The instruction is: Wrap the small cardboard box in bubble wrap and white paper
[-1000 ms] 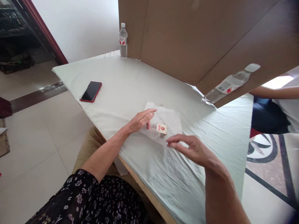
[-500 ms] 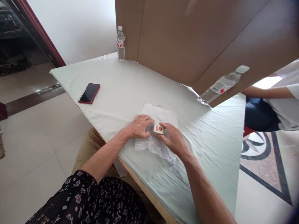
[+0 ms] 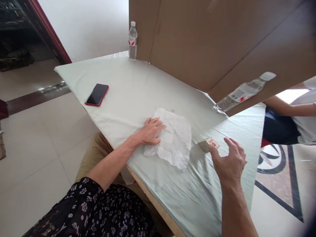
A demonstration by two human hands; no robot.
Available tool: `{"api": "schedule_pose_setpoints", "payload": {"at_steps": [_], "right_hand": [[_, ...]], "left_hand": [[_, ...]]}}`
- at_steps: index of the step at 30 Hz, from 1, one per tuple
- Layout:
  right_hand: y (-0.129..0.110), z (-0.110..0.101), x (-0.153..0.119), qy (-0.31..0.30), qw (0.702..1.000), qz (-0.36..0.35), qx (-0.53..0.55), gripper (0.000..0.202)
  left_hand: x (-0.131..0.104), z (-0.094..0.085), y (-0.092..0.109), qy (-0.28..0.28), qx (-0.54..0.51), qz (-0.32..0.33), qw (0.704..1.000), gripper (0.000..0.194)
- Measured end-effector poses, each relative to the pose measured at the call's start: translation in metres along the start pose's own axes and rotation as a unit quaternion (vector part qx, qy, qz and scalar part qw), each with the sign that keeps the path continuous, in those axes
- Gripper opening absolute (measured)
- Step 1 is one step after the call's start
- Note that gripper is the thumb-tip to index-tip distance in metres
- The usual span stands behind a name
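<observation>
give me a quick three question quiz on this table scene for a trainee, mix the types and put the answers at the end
1. True or false: the phone lies on the pale tablecloth, apart from the translucent wrap.

2. Multiple choice: which thing are the fingers of the left hand spread over at its edge?
a) a bottle
b) the translucent wrap
c) the cardboard

3. Fill in the blank: the right hand is open, close to the small printed ____.

Key: 1. true; 2. b; 3. box
</observation>
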State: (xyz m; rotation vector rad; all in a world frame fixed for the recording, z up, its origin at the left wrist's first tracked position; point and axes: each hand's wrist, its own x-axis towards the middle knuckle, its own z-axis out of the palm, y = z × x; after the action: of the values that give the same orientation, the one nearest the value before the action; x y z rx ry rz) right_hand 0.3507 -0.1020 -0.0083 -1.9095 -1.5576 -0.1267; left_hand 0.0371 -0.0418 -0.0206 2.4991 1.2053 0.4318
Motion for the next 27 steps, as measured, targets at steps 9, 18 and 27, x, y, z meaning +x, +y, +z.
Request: {"api": "schedule_pose_setpoints", "payload": {"at_steps": [9,18,27], "right_hand": [[-0.060,0.042,-0.022,-0.265,0.937,-0.227,0.037,0.072],[-0.046,0.056,-0.027,-0.278,0.933,-0.226,0.045,0.076],[-0.053,0.027,-0.015,-0.026,0.984,-0.130,0.121,0.042]], "left_hand": [[0.002,0.003,-0.006,0.044,0.013,-0.018,0.999,0.062],[-0.001,-0.001,-0.005,0.012,-0.029,0.036,0.999,0.068],[-0.006,-0.006,-0.009,-0.089,-0.035,0.027,0.995,0.085]]}}
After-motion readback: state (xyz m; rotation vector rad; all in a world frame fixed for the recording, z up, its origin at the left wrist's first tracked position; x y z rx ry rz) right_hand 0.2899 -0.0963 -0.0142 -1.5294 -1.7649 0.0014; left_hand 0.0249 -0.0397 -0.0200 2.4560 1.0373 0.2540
